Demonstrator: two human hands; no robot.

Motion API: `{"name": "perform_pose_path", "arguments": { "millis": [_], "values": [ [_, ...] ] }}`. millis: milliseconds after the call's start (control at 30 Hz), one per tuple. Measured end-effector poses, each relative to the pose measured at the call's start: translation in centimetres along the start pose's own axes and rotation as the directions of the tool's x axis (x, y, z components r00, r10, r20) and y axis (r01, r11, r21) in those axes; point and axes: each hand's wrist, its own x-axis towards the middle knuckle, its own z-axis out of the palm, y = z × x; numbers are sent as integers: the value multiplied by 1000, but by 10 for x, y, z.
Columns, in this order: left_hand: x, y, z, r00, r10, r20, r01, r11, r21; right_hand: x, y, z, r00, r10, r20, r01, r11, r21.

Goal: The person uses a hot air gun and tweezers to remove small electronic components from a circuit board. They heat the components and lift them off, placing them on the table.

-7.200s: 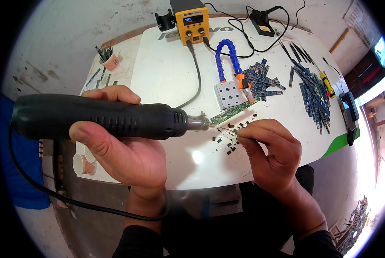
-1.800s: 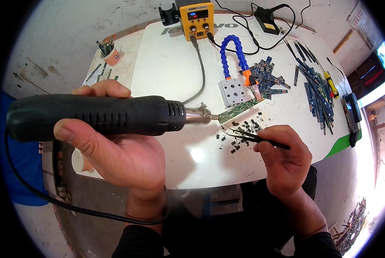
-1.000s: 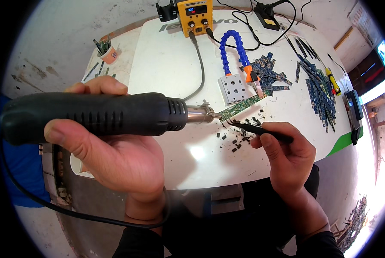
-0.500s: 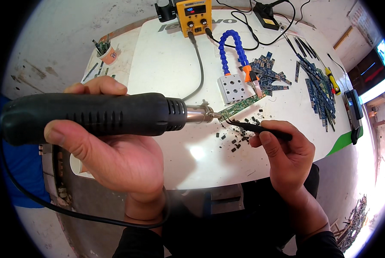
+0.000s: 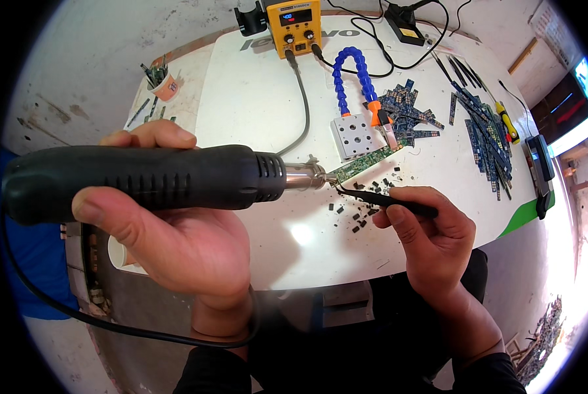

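My left hand (image 5: 189, 243) is wrapped around a black hot air gun (image 5: 143, 176), its metal nozzle pointing right at the near end of a narrow green circuit board (image 5: 366, 164). Between the fingers of my right hand (image 5: 435, 240) are black tweezers (image 5: 392, 201), their bent tips by the nozzle and the board's near end. Whether the tips pinch anything is too small to tell. A clip on a blue jointed arm (image 5: 354, 59) grips the board's far end; the arm rises from a metal block (image 5: 354, 136). Small black chips (image 5: 360, 215) lie scattered beside the board.
A yellow heat station (image 5: 295, 27) stands at the back, cabled to the gun. Piles of narrow boards (image 5: 488, 141) lie at the right, near a yellow screwdriver (image 5: 506, 123). At the far left is a cup of board strips (image 5: 162, 87); a soldering iron stand (image 5: 406, 25) is at the back.
My right hand and the tweezers have shifted slightly left, bringing the tips closer to the nozzle. The left hand and hot air gun have hardly moved.
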Motion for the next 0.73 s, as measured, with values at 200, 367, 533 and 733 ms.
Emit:
{"name": "perform_pose_path", "arguments": {
  "millis": [200, 367, 533, 733],
  "values": [
    [0, 0, 1, 1000, 15, -3, -15, 1000, 13, 0, -2, -1, 1000, -4, -2, 4, 1000, 1],
    [0, 0, 2, 1000, 12, -8, -12, 1000, 9, -1, -2, 1, 999, -43, 23, 44, 999, -18],
    [-1, 1, 1, 1000, 5, 16, -5, 1000, 15, 1, -2, -2, 998, -61, -1, 61, 997, -53],
    [0, 2, -1, 1000, 2, 10, -2, 1000, 20, 3, 1, -2, 994, -113, -11, 112, 992, -54]
  ]
}}
